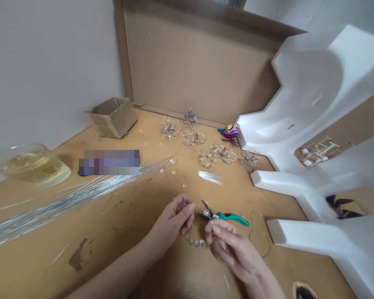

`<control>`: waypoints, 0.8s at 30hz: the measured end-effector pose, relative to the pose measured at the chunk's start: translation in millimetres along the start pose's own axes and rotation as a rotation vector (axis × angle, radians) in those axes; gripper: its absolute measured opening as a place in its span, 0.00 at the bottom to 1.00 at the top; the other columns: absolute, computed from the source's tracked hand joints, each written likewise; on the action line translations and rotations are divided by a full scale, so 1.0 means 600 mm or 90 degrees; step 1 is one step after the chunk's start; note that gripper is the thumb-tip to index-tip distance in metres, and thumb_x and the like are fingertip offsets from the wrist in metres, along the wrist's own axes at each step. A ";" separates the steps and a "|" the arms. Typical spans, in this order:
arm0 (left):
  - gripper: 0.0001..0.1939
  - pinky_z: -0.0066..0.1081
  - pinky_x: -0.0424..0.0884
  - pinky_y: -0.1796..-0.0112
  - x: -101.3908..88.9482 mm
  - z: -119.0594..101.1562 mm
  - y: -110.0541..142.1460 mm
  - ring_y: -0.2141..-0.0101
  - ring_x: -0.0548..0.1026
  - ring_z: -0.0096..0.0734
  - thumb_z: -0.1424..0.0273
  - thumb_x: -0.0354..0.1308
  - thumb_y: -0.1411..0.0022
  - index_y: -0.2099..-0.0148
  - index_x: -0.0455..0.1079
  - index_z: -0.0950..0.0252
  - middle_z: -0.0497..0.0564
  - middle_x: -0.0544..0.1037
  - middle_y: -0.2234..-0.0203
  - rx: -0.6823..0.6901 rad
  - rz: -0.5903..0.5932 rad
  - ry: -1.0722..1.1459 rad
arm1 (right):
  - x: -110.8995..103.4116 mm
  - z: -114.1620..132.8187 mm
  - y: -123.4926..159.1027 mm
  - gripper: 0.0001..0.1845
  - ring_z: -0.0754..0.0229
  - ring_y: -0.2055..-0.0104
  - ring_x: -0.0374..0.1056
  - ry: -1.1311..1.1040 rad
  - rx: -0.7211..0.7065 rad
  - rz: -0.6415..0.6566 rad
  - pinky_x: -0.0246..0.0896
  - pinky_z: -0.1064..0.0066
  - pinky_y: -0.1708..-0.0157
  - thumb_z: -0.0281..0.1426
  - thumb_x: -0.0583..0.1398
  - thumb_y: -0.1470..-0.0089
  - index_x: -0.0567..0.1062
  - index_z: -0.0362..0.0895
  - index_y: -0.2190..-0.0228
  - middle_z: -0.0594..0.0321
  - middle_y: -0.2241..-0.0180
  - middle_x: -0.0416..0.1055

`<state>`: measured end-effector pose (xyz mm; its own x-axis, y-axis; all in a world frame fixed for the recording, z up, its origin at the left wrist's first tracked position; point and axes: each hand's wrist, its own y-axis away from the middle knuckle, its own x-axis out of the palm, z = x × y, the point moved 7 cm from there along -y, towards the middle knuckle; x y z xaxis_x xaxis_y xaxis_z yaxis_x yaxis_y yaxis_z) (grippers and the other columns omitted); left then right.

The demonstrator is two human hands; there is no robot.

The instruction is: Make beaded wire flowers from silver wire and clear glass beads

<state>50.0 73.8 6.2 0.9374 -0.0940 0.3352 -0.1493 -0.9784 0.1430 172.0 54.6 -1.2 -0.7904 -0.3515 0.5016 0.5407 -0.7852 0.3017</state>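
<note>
My left hand and my right hand hover close together over the tan tabletop. Between them hangs a wire strung with clear beads, curving below my fingers. My left fingers pinch one end of it, and my right fingers pinch a bead near the other end. Small pliers with teal handles sit just beyond my right fingers, their metal jaws near that bead. I cannot tell whether my right hand holds them. A long bundle of silver wires lies left of my left hand.
Several wire-and-bead flower shapes and loose beads lie further back. A cardboard box, a glass bowl, a blurred patch and a colourful toy stand around them. White foam packaging overhangs the right side.
</note>
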 end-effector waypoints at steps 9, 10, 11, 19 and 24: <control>0.11 0.21 0.59 0.82 0.011 0.008 -0.003 0.85 0.62 0.20 0.62 0.53 0.43 0.68 0.59 0.64 0.42 0.67 0.86 -0.025 0.076 0.093 | -0.008 0.003 0.000 0.08 0.79 0.90 0.48 -0.063 -0.023 -0.041 0.36 0.81 0.88 0.33 0.61 0.51 0.77 0.41 0.71 0.64 0.78 0.70; 0.10 0.21 0.60 0.82 0.012 0.010 -0.002 0.85 0.63 0.20 0.63 0.53 0.42 0.68 0.59 0.64 0.42 0.68 0.85 -0.032 0.085 0.106 | -0.007 0.003 0.001 0.09 0.79 0.89 0.50 -0.055 -0.024 -0.043 0.38 0.81 0.88 0.34 0.61 0.51 0.77 0.41 0.71 0.63 0.78 0.70; 0.10 0.21 0.60 0.82 0.013 0.012 -0.001 0.85 0.63 0.20 0.63 0.52 0.41 0.68 0.59 0.64 0.43 0.69 0.85 -0.040 0.088 0.121 | -0.006 0.003 0.002 0.10 0.78 0.89 0.52 -0.053 -0.025 -0.045 0.41 0.82 0.88 0.35 0.61 0.51 0.77 0.41 0.72 0.62 0.78 0.70; 0.09 0.24 0.63 0.80 0.025 0.016 0.004 0.83 0.66 0.23 0.65 0.53 0.42 0.68 0.59 0.64 0.45 0.71 0.83 -0.048 0.105 0.189 | -0.022 -0.004 0.004 0.06 0.71 0.82 0.62 -0.097 -0.009 -0.079 0.56 0.81 0.81 0.31 0.64 0.54 0.78 0.44 0.71 0.65 0.82 0.69; 0.09 0.24 0.63 0.71 0.001 0.010 -0.001 0.76 0.69 0.22 0.66 0.54 0.43 0.70 0.64 0.67 0.47 0.72 0.77 -0.017 0.013 0.147 | -0.023 0.006 -0.002 0.07 0.72 0.82 0.60 -0.080 -0.029 -0.076 0.54 0.81 0.82 0.32 0.63 0.54 0.77 0.41 0.72 0.66 0.82 0.67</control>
<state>52.7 73.1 0.8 0.8379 -0.0655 0.5419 -0.1781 -0.9713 0.1579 183.4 62.4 -5.7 -0.8045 -0.1900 0.5627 0.4291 -0.8410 0.3295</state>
